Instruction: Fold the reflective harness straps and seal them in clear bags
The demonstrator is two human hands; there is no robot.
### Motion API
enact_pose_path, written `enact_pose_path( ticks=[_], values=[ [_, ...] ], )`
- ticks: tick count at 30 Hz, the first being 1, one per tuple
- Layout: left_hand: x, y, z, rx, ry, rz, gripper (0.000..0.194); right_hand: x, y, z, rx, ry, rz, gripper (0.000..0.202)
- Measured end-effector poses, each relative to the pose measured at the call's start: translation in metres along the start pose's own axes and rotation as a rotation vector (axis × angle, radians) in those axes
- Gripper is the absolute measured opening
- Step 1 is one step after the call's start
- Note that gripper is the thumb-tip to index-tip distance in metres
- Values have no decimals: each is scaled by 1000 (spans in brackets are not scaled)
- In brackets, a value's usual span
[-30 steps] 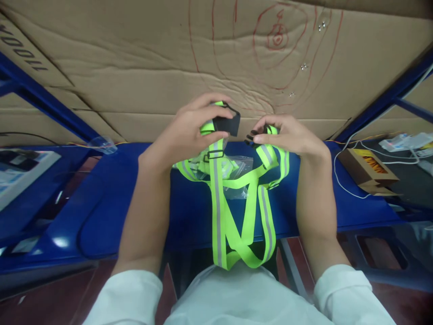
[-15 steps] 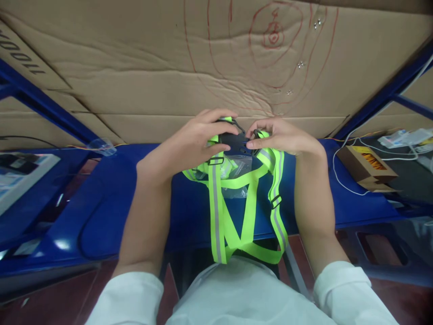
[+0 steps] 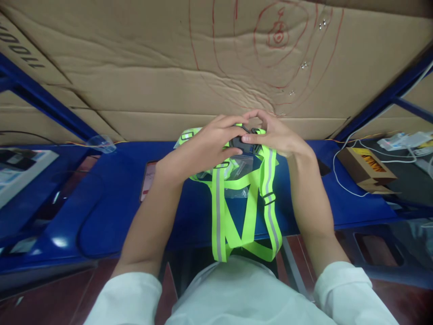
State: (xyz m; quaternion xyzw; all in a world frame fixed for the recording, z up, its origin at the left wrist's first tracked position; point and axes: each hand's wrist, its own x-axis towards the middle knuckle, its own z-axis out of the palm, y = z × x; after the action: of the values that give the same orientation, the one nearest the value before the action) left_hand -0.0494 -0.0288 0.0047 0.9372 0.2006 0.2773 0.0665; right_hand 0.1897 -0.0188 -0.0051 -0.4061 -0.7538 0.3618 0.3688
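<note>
My left hand (image 3: 218, 135) grips a dark plastic buckle (image 3: 239, 143) from its left side, thumb below and fingers above. From the right, my right hand (image 3: 270, 133) pinches the same buckle and the webbing beside it. Neon-yellow reflective straps (image 3: 218, 212) with a grey stripe hang from the buckle over the table edge towards my lap. A black slider (image 3: 269, 198) sits on the right strap. Under my hands lie a clear plastic bag (image 3: 238, 193) and more folded yellow webbing (image 3: 186, 135). My fingers partly hide the buckle.
Beneath is a blue table (image 3: 108, 194). A phone (image 3: 147, 180) lies by my left forearm, and a clear plastic cup (image 3: 103, 143) stands farther left. On the right are an open cardboard box (image 3: 367, 167) and a white cable (image 3: 334, 164). A cardboard wall (image 3: 142, 90) rises behind.
My hands have come closer together around the buckle, the left one moving right. The right strap has swung slightly left. The phone and folded webbing at left now show.
</note>
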Motion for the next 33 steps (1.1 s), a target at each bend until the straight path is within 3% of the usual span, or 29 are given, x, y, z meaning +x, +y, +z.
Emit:
enact_pose_path(
  ticks=[6, 11, 14, 18, 20, 23, 27, 30, 33],
  values=[
    [0, 0, 4, 14, 27, 5, 29, 4, 7, 13, 60, -94, -50, 83],
    [-7, -17, -12, 47, 20, -73, 32, -11, -10, 4, -283, 37, -185, 100],
    [-10, -23, -19, 94, 90, -122, 34, -23, -20, 21, -511, 130, -236, 103],
    [-12, -22, -19, 124, 107, -113, 33, -22, -14, 56, -652, 243, -205, 87],
    [-13, -21, -21, 135, 102, -117, 32, -19, -9, 59, -660, 294, -195, 74],
    [-18, -21, -28, 133, 91, -138, 32, -20, -11, 36, -611, 245, -188, 63],
    [-22, -21, -37, 85, 30, -120, 32, -32, -24, -14, -514, -83, -123, 50],
    [-23, -17, -41, 38, -6, -94, 30, -36, -24, -40, -381, -286, -41, 39],
    [-25, -12, -45, -23, -14, -81, 28, -33, -13, -52, -224, -334, 52, 39]
  ],
)
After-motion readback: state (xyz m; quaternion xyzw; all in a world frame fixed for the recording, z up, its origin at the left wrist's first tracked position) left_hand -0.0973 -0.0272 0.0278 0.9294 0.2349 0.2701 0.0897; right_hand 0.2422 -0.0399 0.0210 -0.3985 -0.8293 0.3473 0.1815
